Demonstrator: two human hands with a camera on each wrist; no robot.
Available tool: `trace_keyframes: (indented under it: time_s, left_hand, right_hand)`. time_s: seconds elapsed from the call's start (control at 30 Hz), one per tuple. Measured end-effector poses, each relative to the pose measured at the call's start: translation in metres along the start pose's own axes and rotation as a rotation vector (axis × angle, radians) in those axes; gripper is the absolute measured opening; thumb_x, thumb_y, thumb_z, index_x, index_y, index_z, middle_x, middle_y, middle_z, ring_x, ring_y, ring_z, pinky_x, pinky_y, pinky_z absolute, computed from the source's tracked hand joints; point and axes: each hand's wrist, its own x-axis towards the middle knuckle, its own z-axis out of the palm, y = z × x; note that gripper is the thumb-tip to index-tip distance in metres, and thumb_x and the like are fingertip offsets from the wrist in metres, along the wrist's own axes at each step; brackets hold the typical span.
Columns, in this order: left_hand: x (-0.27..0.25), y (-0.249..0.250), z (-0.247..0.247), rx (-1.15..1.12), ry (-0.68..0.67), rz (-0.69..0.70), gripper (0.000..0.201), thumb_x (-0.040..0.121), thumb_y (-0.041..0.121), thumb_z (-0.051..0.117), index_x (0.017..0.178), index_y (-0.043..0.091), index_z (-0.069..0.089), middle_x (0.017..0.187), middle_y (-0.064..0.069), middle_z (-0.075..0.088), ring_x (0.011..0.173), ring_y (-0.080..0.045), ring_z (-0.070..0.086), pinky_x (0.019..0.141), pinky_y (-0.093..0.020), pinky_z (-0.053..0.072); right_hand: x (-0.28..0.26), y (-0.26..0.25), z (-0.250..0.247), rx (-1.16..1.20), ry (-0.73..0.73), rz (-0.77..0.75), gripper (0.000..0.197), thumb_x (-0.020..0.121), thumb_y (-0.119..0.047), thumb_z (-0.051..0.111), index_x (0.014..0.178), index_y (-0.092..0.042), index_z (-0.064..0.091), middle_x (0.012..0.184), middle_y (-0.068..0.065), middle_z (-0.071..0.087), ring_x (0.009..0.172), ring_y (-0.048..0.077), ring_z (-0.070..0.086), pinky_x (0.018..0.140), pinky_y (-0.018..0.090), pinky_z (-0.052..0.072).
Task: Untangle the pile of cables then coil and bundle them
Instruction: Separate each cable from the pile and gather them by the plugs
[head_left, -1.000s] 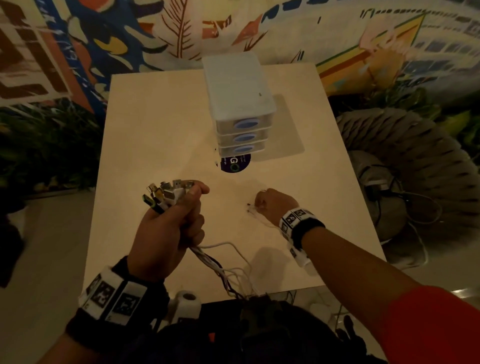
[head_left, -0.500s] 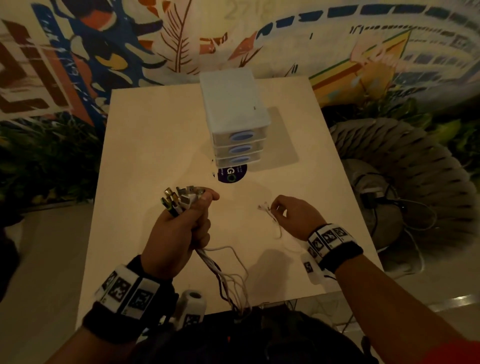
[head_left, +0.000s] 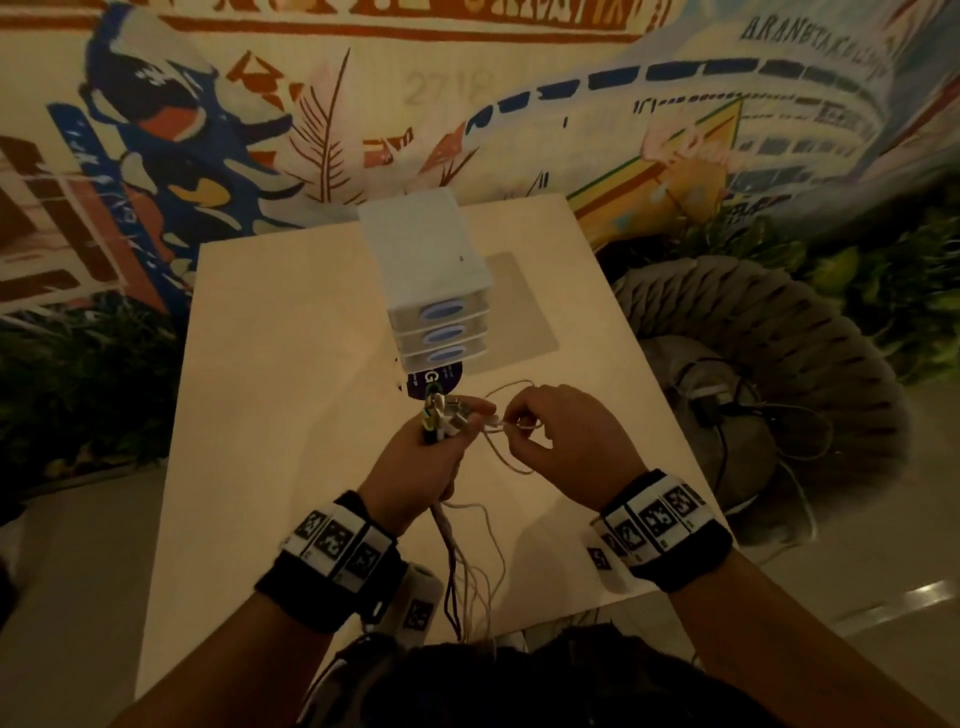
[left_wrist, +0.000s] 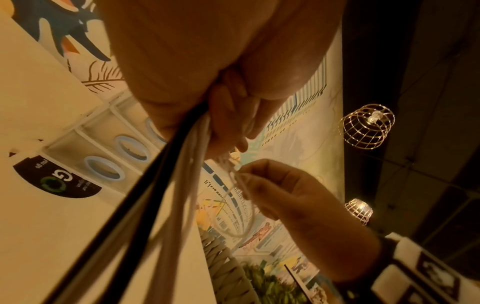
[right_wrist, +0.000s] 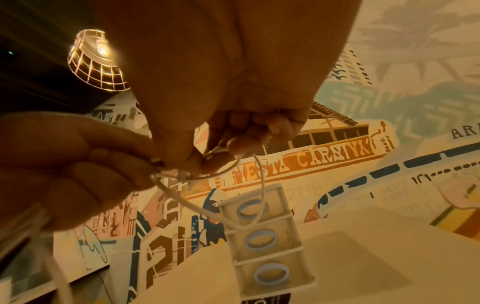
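Note:
My left hand (head_left: 423, 457) grips a bundle of cables (head_left: 448, 525) upright above the table, with their plug ends (head_left: 448, 413) sticking out past the thumb. The white and dark strands (left_wrist: 166, 185) trail down from the fist and off the table's near edge. Right beside it, my right hand (head_left: 558, 441) pinches a thin white cable (head_left: 501, 457) between thumb and fingertips. That cable (right_wrist: 207, 207) forms a loose loop hanging below both hands. The right hand (left_wrist: 280, 191) touches the plug ends held in the left hand (right_wrist: 70, 164).
A white three-drawer box (head_left: 436, 291) with blue handles stands at mid-table, a dark round sticker (head_left: 439, 382) just in front of it. The cream table (head_left: 291, 395) ends close on my right, where a woven grey seat (head_left: 779, 374) holds loose cords.
My right hand lifted the thin white cable off the table and moved left to meet my left hand. The left hand shifted right and forward with its bundle.

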Motion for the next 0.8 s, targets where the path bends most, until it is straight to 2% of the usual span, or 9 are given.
trace_keyframes:
  time_s: [0.1, 0.23, 0.3, 0.4, 0.53, 0.67, 0.7, 0.77, 0.8]
  left_hand:
    - [0.002, -0.007, -0.002, 0.023, 0.027, -0.04, 0.02, 0.104, 0.029, 0.054, 0.112, 0.024, 0.072, 0.052, 0.0, 0.028, 0.046, -0.016, 0.025, 0.047, -0.027, 0.027]
    - [0.002, -0.012, -0.009, 0.121, 0.068, -0.079, 0.018, 0.103, 0.03, 0.056, 0.107, 0.024, 0.071, 0.053, -0.001, 0.034, 0.047, -0.017, 0.029, 0.047, -0.027, 0.029]
    - [0.001, -0.012, -0.012, 0.174, 0.068, -0.083, 0.018, 0.102, 0.032, 0.056, 0.106, 0.024, 0.072, 0.049, 0.003, 0.038, 0.048, -0.018, 0.031, 0.046, -0.027, 0.03]
    - [-0.001, -0.011, -0.014, 0.169, 0.077, -0.073, 0.019, 0.102, 0.032, 0.056, 0.104, 0.023, 0.073, 0.046, 0.008, 0.039, 0.048, -0.019, 0.029, 0.046, -0.027, 0.029]
    - [-0.005, -0.006, -0.017, 0.009, 0.093, -0.003, 0.024, 0.104, 0.036, 0.051, 0.104, 0.027, 0.073, 0.055, 0.001, 0.03, 0.05, -0.019, 0.026, 0.05, -0.031, 0.027]
    - [-0.01, 0.007, -0.012, -0.175, 0.06, 0.049, 0.035, 0.105, 0.029, 0.048, 0.085, 0.035, 0.076, 0.053, 0.004, 0.027, 0.049, -0.014, 0.02, 0.051, -0.03, 0.021]
    - [-0.01, 0.009, -0.01, -0.204, 0.055, 0.061, 0.033, 0.105, 0.029, 0.048, 0.089, 0.032, 0.077, 0.054, 0.003, 0.025, 0.049, -0.014, 0.018, 0.051, -0.031, 0.019]
    - [-0.011, 0.014, -0.008, -0.255, 0.047, 0.101, 0.028, 0.102, 0.03, 0.049, 0.106, 0.016, 0.073, 0.055, 0.002, 0.021, 0.05, -0.014, 0.014, 0.05, -0.03, 0.017]
    - [-0.012, 0.015, -0.008, -0.267, 0.052, 0.115, 0.031, 0.101, 0.032, 0.049, 0.109, 0.009, 0.069, 0.056, 0.002, 0.019, 0.05, -0.014, 0.013, 0.049, -0.029, 0.017]
  right_hand:
    - [0.001, 0.001, -0.006, 0.027, -0.006, 0.03, 0.007, 0.094, -0.034, 0.06, 0.095, -0.027, 0.06, 0.077, -0.017, 0.057, 0.07, 0.006, 0.053, 0.064, 0.025, 0.043]
    - [-0.001, 0.004, -0.007, 0.04, -0.003, 0.065, 0.008, 0.097, -0.034, 0.057, 0.099, -0.026, 0.056, 0.067, -0.013, 0.054, 0.058, 0.006, 0.048, 0.055, 0.017, 0.031]
    - [-0.001, 0.004, -0.005, 0.04, 0.02, 0.059, 0.007, 0.096, -0.034, 0.057, 0.099, -0.028, 0.055, 0.067, -0.014, 0.053, 0.061, 0.007, 0.049, 0.059, 0.023, 0.032]
    - [0.001, 0.0, -0.004, -0.046, 0.09, 0.067, 0.006, 0.096, -0.038, 0.055, 0.1, -0.034, 0.056, 0.076, -0.018, 0.057, 0.078, 0.008, 0.051, 0.073, 0.031, 0.033]
    - [0.003, -0.007, -0.005, -0.043, 0.141, 0.056, 0.006, 0.096, -0.039, 0.057, 0.101, -0.037, 0.058, 0.082, -0.02, 0.061, 0.091, 0.003, 0.046, 0.084, 0.029, 0.029]
    - [0.003, -0.023, 0.001, 0.126, 0.127, -0.047, 0.006, 0.097, -0.033, 0.06, 0.103, -0.032, 0.059, 0.084, -0.017, 0.066, 0.088, 0.003, 0.054, 0.085, 0.028, 0.04]
    - [0.003, -0.026, 0.003, 0.17, 0.112, -0.048, 0.007, 0.097, -0.034, 0.06, 0.104, -0.032, 0.058, 0.084, -0.016, 0.066, 0.086, 0.003, 0.056, 0.083, 0.027, 0.042]
    - [0.004, -0.032, 0.005, 0.232, 0.056, -0.031, 0.009, 0.098, -0.039, 0.058, 0.106, -0.035, 0.055, 0.082, -0.016, 0.067, 0.083, 0.002, 0.06, 0.078, 0.025, 0.045]
    - [0.004, -0.034, 0.006, 0.224, 0.041, -0.045, 0.011, 0.097, -0.042, 0.056, 0.106, -0.035, 0.055, 0.08, -0.017, 0.067, 0.081, 0.002, 0.06, 0.076, 0.024, 0.044]
